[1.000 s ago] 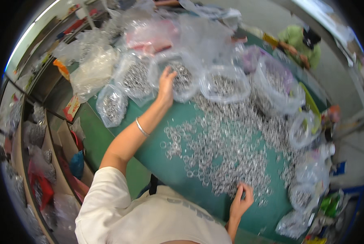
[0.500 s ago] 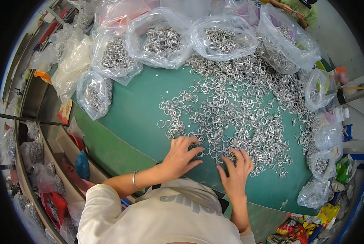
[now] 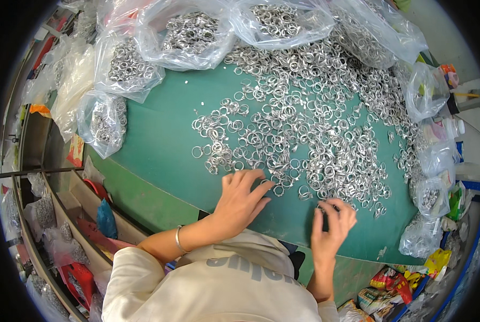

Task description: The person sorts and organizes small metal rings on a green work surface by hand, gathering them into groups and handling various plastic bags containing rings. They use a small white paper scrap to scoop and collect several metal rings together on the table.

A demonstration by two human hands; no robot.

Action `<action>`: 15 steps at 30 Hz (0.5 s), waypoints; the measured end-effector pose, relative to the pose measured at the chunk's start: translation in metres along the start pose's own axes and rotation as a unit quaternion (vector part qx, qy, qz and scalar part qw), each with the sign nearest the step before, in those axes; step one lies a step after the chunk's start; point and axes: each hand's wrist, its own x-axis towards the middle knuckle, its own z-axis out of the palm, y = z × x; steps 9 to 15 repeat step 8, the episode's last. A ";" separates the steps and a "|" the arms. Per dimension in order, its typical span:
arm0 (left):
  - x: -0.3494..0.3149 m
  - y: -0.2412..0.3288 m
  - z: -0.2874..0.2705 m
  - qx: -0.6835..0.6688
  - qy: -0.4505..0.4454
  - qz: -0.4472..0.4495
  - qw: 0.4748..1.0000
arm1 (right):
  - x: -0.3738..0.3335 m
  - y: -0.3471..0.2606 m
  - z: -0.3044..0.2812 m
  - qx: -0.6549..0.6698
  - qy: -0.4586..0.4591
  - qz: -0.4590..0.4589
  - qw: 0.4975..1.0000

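Observation:
Many loose silver metal rings (image 3: 331,166) lie spread over a green table mat (image 3: 159,134). My left hand (image 3: 240,201), its wrist wearing a plain silver bangle, rests at the near edge of the spread. Its fingers are bent and apart, with fingertips at a few rings. To the right, my right hand (image 3: 331,228) has curled fingers with the thumb apart from them, its fingertips at the near edge of the denser patch. No ring is plainly gripped in either hand. A smaller cluster of rings (image 3: 218,155) lies beyond my left hand.
Open clear bags (image 3: 189,32) of rings line the far side, with a smaller bag (image 3: 103,126) at the left. A deep heap of rings (image 3: 379,94) runs along the right. More bags (image 3: 422,236) sit at the right edge. Divided shelving (image 3: 79,196) stands left, below the table.
My right hand has moved right, away from my left hand, leaving a wider gap between them. The whole view has shifted a little. My left hand stays by the rings.

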 end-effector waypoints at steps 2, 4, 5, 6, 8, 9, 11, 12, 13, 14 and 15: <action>0.005 0.000 0.008 0.021 -0.005 0.004 1.000 | 0.001 -0.015 0.009 0.003 -0.022 -0.035 0.999; 0.003 -0.008 0.009 0.015 -0.011 0.011 1.000 | 0.007 -0.019 0.015 -0.023 -0.054 -0.034 0.998; 0.001 -0.012 0.006 0.013 -0.013 0.014 1.000 | 0.008 -0.018 0.018 -0.023 -0.063 -0.028 0.997; -0.002 -0.013 0.004 0.004 -0.008 0.021 1.000 | 0.007 -0.016 0.018 -0.035 -0.058 -0.029 0.997; -0.010 -0.010 0.000 -0.046 -0.039 0.004 0.998 | -0.003 -0.009 0.012 -0.058 -0.047 -0.033 0.997; -0.010 -0.010 0.000 -0.046 -0.039 0.004 0.998 | -0.003 -0.009 0.012 -0.058 -0.047 -0.033 0.997; -0.010 -0.010 0.000 -0.046 -0.039 0.004 0.998 | -0.003 -0.009 0.012 -0.058 -0.047 -0.033 0.997; -0.010 -0.010 0.000 -0.046 -0.039 0.004 0.998 | -0.003 -0.009 0.012 -0.058 -0.047 -0.033 0.997; -0.010 -0.010 0.000 -0.046 -0.039 0.004 0.998 | -0.003 -0.009 0.012 -0.058 -0.047 -0.033 0.997; -0.010 -0.010 0.000 -0.046 -0.039 0.004 0.998 | -0.003 -0.009 0.012 -0.058 -0.047 -0.033 0.997; -0.010 -0.010 0.000 -0.046 -0.039 0.004 0.998 | -0.003 -0.009 0.012 -0.058 -0.047 -0.033 0.997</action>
